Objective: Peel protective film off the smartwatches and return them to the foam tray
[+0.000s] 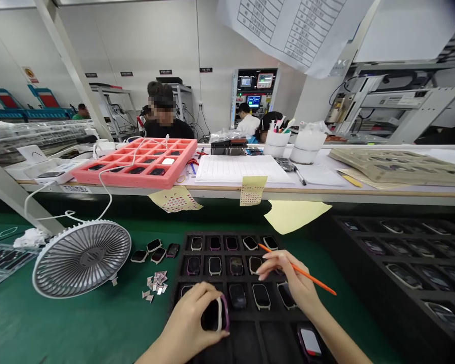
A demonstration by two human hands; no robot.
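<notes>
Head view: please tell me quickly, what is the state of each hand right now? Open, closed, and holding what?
Left hand: closed, holding a smartwatch body with a purple rim.
Right hand: closed in a pinch, holding an orange stick.

Left hand, right hand, seemingly bare

My green surface carries a black compartment tray right in front of me, with a second black tray to my right. To my left, a grey desk fan lies tilted just beside four loose smartwatches and a small heap of paper scraps. A clear plastic tray sits at the far left.
</notes>
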